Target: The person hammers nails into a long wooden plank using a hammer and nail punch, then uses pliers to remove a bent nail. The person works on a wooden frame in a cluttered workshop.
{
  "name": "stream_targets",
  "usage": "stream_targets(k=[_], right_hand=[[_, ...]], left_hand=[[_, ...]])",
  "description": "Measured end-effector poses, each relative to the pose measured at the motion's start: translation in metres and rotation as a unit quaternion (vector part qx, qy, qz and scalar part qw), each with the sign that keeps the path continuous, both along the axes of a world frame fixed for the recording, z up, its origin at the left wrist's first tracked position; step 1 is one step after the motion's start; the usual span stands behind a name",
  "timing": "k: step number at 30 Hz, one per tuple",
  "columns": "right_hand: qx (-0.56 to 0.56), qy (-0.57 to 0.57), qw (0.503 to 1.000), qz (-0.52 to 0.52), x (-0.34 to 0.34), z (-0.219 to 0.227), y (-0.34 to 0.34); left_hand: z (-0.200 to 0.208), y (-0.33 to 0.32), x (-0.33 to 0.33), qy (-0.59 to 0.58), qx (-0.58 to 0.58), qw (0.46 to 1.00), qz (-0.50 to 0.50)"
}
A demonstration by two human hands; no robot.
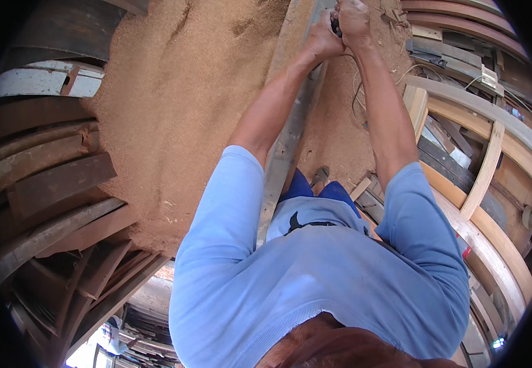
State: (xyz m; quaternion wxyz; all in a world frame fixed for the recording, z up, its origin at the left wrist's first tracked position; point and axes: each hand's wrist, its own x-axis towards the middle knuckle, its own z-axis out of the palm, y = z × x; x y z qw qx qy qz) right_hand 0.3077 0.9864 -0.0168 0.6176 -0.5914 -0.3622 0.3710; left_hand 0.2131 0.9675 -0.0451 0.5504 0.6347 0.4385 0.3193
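Both my arms reach forward over a long wooden beam [286,147] that runs away from my body. At its far end my left hand [323,40] is closed, fingers wrapped round a dark object [336,24]. My right hand [355,23] is closed on the same object, just right of the left and a little farther off. Only a small black part of it shows between my hands, so its kind is hidden. A thin cable [356,92] loops down beside my right wrist.
Sawdust [180,110] lies thick over the ground on both sides of the beam. Stacked dark boards [64,184] line the left. Curved timber pieces and a pale wooden frame [483,172] crowd the right. My sandalled foot [321,175] stands right of the beam.
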Motion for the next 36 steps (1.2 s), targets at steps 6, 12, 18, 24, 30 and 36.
stream_targets(k=[6,12,18,24,30,36], right_hand=[[0.077,-0.088,0.993,0.024,-0.055,0.078,-0.072],[0.046,-0.147,0.988,0.030,-0.027,0.036,-0.065],[0.043,-0.229,0.973,-0.001,-0.046,0.055,-0.054],[0.024,0.029,0.999,0.001,-0.019,0.022,-0.025],[-0.044,0.060,0.997,-0.020,0.009,-0.006,0.007],[-0.052,0.156,0.984,0.062,0.034,0.037,-0.053]], left_hand=[[0.008,-0.017,-0.030,-0.172,0.127,0.974,-0.075],[0.012,-0.030,-0.030,-0.126,0.161,0.979,-0.009],[0.011,-0.024,-0.032,-0.075,0.170,0.982,0.014],[0.001,-0.007,-0.016,-0.086,0.052,0.995,-0.010],[-0.016,0.007,0.007,-0.013,0.015,1.000,0.014],[0.012,-0.027,-0.051,-0.012,0.044,0.997,-0.065]])
